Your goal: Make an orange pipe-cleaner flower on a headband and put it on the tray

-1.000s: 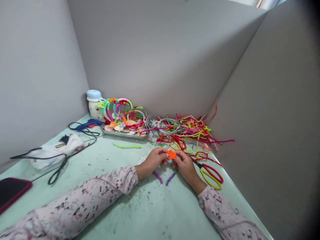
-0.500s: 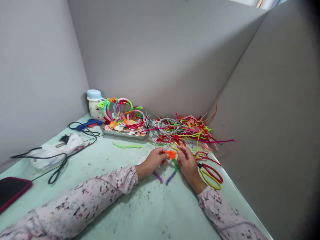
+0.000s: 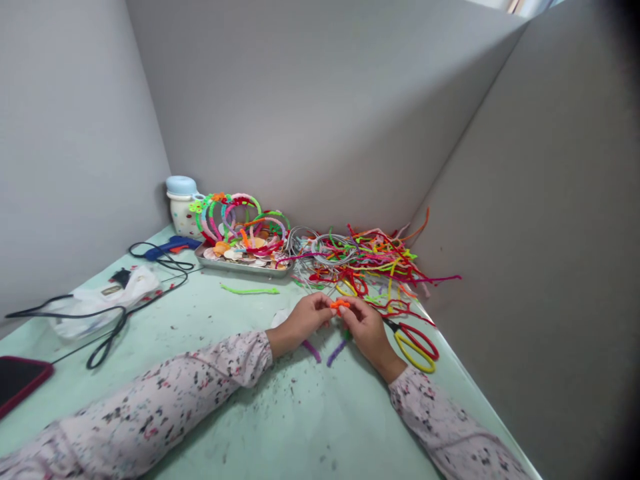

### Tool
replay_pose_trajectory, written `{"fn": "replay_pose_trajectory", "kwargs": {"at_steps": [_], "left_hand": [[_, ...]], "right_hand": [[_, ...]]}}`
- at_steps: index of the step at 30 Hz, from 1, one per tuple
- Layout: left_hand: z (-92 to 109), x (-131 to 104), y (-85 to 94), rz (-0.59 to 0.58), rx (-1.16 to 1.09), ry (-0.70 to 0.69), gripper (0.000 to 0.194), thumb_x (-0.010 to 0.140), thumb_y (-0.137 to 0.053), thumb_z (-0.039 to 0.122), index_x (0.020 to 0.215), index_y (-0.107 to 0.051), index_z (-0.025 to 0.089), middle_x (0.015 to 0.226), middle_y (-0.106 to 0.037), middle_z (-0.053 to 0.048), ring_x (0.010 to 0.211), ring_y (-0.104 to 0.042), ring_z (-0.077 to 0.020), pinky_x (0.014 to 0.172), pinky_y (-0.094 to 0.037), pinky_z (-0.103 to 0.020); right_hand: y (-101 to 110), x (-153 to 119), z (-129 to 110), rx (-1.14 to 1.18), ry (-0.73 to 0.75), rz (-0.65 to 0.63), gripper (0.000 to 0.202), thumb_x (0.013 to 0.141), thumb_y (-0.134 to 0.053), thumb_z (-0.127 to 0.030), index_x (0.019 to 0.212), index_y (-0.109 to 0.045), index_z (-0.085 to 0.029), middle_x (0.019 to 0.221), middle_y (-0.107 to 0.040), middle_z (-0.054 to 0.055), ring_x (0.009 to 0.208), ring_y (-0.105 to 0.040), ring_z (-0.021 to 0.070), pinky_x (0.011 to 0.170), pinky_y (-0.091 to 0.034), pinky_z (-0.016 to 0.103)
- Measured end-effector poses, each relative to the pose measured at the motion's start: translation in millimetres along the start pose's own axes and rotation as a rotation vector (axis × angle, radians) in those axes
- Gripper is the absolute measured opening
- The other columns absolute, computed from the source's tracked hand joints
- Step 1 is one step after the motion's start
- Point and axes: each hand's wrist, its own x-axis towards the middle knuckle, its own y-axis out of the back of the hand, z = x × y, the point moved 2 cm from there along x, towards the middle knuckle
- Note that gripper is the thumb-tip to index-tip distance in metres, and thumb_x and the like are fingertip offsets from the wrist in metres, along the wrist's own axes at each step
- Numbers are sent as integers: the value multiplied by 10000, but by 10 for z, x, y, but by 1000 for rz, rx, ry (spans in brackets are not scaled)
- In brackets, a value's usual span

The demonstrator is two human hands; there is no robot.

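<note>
An orange pipe-cleaner flower [image 3: 341, 305] is pinched between both hands in front of me. My left hand [image 3: 315, 313] closes on its left side, thumb and fingers together. From the right, my right hand [image 3: 364, 328] grips the flower's other side with closed fingertips. Beneath the hands show a purple fuzzy end [image 3: 312, 351] and a second fuzzy strip [image 3: 337, 353], purple turning green near the right hand. Whether these two join is hidden by my hands. Scissors [image 3: 416, 347] with red and yellow handles lie just right of my right hand.
Behind the hands spreads a tangled heap of pipe cleaners [image 3: 385, 257] and wire. A metal tray [image 3: 245, 268] holds fuzzy hoops and discs. A light green pipe cleaner [image 3: 250, 291], a blue glue gun [image 3: 173, 247], cables, a plastic bag [image 3: 83, 320] and a phone [image 3: 23, 383] lie leftward.
My right hand has moved in to the left and taken hold of the orange flower, which now looks flatter and partly covered. The whole view has shifted slightly.
</note>
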Motion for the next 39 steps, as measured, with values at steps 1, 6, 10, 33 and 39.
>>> {"fn": "replay_pose_trajectory", "kwargs": {"at_steps": [1, 6, 10, 33, 39], "left_hand": [[8, -2, -3, 0, 0, -6, 144, 676, -640, 233, 751, -547, 152, 598, -521, 47, 514, -461, -82, 528, -364, -213], [70, -20, -15, 31, 16, -17, 139, 655, -636, 170, 774, -570, 138, 627, -543, 37, 525, -457, -75, 528, -367, -207], [73, -21, -7, 35, 14, -31, 110, 683, -622, 183, 768, -570, 137, 614, -523, 40, 525, -443, -75, 517, -360, -205], [-12, -16, 5, -10, 114, -76, 113, 747, -593, 240, 808, -580, 145, 632, -524, 35, 541, -457, -84, 527, -362, -206], [-2, -18, 9, -11, 135, -88, 98, 755, -579, 235, 798, -578, 147, 624, -520, 37, 538, -461, -86, 521, -364, -205]], "right_hand": [[-2, 2, -1, 4, -3, -1, 286, 821, -551, -402, 979, -643, -182, 764, -646, 34, 555, -535, 148, 509, -429, 259], [-3, 5, -6, 38, -33, -5, 262, 819, -543, -389, 946, -636, -179, 639, -596, -6, 519, -513, 140, 488, -412, 247], [7, 2, -18, 78, -44, -12, 262, 828, -537, -373, 965, -627, -169, 586, -560, -24, 499, -503, 133, 480, -401, 241], [-2, -8, -10, 53, -31, -60, 173, 821, -535, -352, 819, -592, -189, 582, -508, -39, 498, -471, 122, 478, -377, 231], [-6, -8, 17, 47, -25, -77, 137, 819, -527, -311, 808, -584, -187, 590, -518, -35, 505, -477, 121, 480, -377, 227]]}}
